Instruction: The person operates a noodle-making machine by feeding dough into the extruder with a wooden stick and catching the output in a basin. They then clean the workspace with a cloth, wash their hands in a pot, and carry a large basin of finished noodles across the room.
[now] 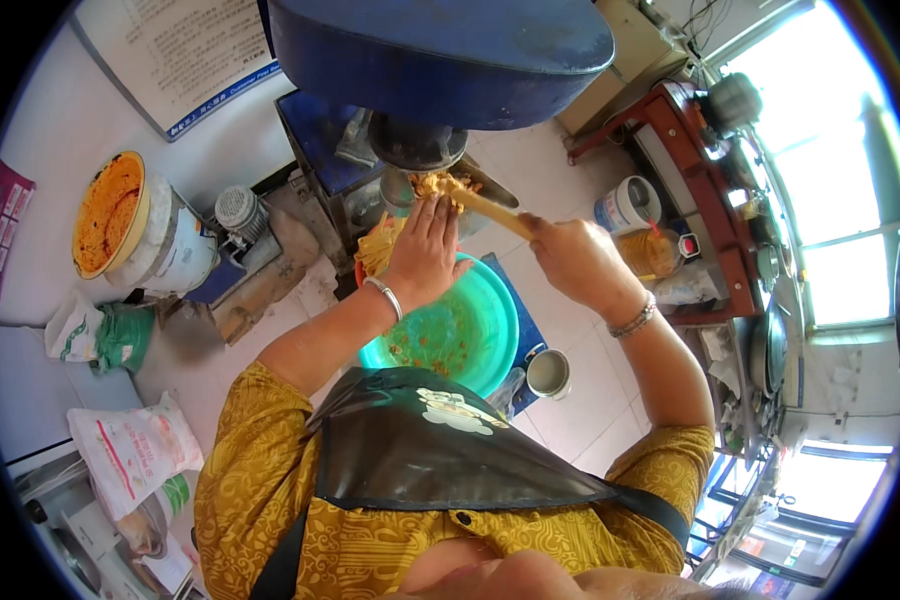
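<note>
My right hand [580,258] is closed round one end of a wooden stick [492,210], which slants up to the left. Its far end reaches the yellow-brown crumbly mass [432,186] beneath the dark round head [417,140] of a large blue machine [440,60]. My left hand [427,255] lies with fingers stretched out against this mass, close to the stick's tip. Yellow strips [380,245] show just left of my left hand. Below both hands stands a wide green basin [500,340] with orange-brown bits on its bottom.
A yellow bowl [138,170] of orange-red paste sits on a white bucket [175,245] at left, near a grey motor [238,208]. A metal can [548,373] stands right of the basin. Farther right are a white pail [630,203], an orange oil jug [650,252] and a red-brown table [705,160].
</note>
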{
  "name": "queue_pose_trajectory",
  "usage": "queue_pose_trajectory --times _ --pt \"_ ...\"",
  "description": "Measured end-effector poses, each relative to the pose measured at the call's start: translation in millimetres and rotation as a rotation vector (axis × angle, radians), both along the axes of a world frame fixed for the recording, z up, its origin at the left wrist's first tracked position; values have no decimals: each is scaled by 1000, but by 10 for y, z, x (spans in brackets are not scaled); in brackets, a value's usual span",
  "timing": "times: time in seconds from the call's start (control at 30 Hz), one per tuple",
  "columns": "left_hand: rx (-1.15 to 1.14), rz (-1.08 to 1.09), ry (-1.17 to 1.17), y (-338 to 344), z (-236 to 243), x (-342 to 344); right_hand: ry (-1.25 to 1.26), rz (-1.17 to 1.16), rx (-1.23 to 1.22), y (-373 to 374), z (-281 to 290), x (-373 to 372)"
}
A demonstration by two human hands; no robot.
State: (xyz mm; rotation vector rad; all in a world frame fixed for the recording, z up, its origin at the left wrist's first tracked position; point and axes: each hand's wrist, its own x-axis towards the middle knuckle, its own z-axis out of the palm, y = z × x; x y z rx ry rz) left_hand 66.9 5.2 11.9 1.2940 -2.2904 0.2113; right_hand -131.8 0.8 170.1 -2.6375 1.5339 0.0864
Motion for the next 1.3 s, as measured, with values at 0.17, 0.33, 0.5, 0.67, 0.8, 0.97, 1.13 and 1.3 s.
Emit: queue_pose_trajectory --times 0.17,0.33,0.5,0.67,0.8,0.97,1.13,1.3 --pt "-33 37 -16 -118 -68 -63 98 108 -7 -76 -137 92" --pt "31 17 5 -159 -132 -108 120 121 -47 -170 -373 214" --pt "36 28 -22 -190 -109 -106 4 45 -19 -256 -498 314" --pt "22 60 -96 -241 -101 -77 -283 -96 132 -344 -352 200" --pt "112 81 -124 -231 24 -105 -375 -126 95 -56 -125 -16" --pt "106 76 -98 -202 -55 -135 -226 -277 62 -42 -458 107" --pt "49 38 -52 -235 -67 -135 -210 -163 24 -218 -677 308" --pt "57 -6 25 -261 -30 -85 -93 -98 41 -248 -491 385"
